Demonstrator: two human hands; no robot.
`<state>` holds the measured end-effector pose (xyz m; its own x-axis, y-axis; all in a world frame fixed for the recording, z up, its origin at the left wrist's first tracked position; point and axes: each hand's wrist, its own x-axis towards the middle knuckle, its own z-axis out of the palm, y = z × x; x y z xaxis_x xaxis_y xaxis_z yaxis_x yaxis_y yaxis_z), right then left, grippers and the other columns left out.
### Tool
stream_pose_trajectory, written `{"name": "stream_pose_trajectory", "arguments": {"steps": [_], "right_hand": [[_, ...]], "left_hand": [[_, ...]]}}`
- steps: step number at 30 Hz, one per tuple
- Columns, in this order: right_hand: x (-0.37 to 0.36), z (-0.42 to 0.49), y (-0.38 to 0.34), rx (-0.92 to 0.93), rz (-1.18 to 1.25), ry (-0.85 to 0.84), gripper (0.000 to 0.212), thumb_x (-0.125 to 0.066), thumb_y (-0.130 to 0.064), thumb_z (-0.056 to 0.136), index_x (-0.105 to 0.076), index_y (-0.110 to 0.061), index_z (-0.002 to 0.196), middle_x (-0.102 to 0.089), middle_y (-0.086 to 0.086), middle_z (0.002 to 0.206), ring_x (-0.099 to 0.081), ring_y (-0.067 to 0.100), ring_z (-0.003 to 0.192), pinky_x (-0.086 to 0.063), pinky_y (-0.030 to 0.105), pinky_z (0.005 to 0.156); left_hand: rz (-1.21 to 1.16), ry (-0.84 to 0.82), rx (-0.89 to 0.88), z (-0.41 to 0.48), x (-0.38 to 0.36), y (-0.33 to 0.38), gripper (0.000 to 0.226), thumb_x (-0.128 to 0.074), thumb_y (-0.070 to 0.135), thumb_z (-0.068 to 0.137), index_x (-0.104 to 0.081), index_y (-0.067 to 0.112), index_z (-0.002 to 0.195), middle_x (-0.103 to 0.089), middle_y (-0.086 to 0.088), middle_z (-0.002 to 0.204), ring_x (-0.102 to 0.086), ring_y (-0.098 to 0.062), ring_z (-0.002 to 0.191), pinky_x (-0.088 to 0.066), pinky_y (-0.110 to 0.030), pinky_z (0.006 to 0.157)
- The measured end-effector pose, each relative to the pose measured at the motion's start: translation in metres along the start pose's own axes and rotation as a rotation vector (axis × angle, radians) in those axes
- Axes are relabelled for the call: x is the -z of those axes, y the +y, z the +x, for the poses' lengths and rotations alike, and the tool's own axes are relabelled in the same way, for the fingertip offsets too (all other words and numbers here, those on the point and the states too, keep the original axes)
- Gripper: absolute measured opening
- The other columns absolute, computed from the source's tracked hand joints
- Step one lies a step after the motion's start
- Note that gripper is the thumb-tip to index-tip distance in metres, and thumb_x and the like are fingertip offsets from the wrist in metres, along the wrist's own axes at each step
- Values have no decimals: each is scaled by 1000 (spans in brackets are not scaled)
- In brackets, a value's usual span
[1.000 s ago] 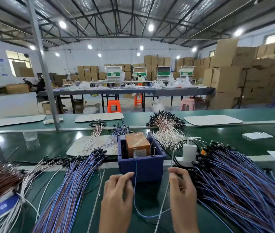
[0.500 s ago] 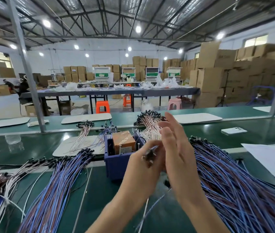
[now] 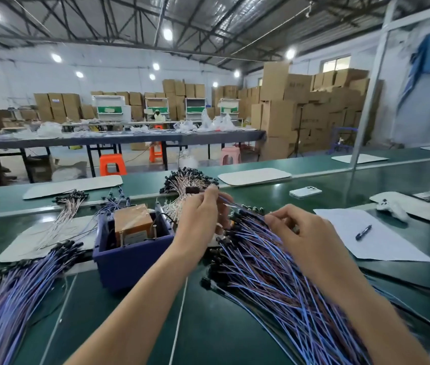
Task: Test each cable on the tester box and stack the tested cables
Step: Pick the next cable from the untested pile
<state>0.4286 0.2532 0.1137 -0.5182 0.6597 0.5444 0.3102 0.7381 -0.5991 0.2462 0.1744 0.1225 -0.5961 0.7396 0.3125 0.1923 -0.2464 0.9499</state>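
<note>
Head view: thin blue cable, black plug.

Stacked cardboard boxes, orange stools, truss roof

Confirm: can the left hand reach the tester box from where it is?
Likely yes. The left hand hovers just right of the tester box, whose top is open and uncovered; nothing lies between them. Its grip pinches a cable, though.
</note>
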Motion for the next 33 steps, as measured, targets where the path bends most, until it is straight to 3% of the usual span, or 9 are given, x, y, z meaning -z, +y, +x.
{"name": "stream_pose_trajectory", "arguments": {"steps": [4,7,10,13,18,25,29,31,33], "right_hand": [[15,9,37,-57,-199,75,23,-54,-54,96,-67,-36,90,-66,-16,69,-60,0,64,-33,15,48],[8,23,65,-182,-354,-35,25,-51,-48,102,-66,-34,116,-72,-6,106,-65,19,100,-48,31,71],[-9,22,84,-265,-440,-186,51,-45,-50,103,-46,-24,147,-52,3,143,-51,25,128,-44,40,102],[-31,12,87,-209,-378,-55,47,-44,-43,105,-47,-20,146,-52,4,143,-50,25,126,-42,41,103],[-87,1,48,77,-247,46,34,-52,-25,102,-59,-20,134,-64,0,125,-57,20,113,-44,37,98],[-207,-24,-37,394,-23,-138,25,-55,-17,98,-66,-22,120,-70,-4,107,-64,19,97,-51,35,83],[-267,-37,-62,347,14,-410,27,-42,-29,105,-60,-33,126,-71,-12,112,-66,13,95,-48,30,72],[-286,-40,-65,282,-13,-530,28,-39,-32,106,-58,-34,127,-72,-10,101,-66,14,82,-46,32,64],[-297,-43,-65,215,-47,-568,28,-39,-34,106,-59,-36,125,-72,-11,99,-66,13,83,-46,33,67]], "left_hand": [[408,-123,-40,38,-31,-10,50,-36,42,108,-65,13,80,-55,3,55,-61,-15,47,-49,-30,52],[649,-232,36,58,-46,-16,55,-40,51,104,-64,12,75,-60,-1,58,-61,-17,47,-58,-37,66],[809,-367,145,56,-44,-33,57,-41,53,103,-64,9,75,-64,-2,61,-62,-16,47,-56,-30,55],[882,-486,142,39,-20,-52,59,-40,53,104,-63,10,72,-63,0,56,-61,-15,46,-48,-22,48],[955,-660,282,8,59,-70,54,-41,51,105,-64,13,74,-66,4,57,-63,-12,51,-48,-20,48],[1033,-499,452,-42,191,-77,42,-43,45,105,-66,16,86,-66,7,69,-60,-10,56,-49,-21,51],[1164,-282,438,-68,259,-77,38,-45,44,105,-63,18,83,-70,2,79,-61,-12,64,-51,-27,64],[1199,-122,417,-78,287,-80,35,-47,40,104,-63,16,84,-70,-2,81,-61,-15,68,-52,-32,70],[1221,21,400,-84,308,-84,29,-49,37,104,-64,17,89,-69,0,81,-64,-18,72,-53,-34,72]]}}
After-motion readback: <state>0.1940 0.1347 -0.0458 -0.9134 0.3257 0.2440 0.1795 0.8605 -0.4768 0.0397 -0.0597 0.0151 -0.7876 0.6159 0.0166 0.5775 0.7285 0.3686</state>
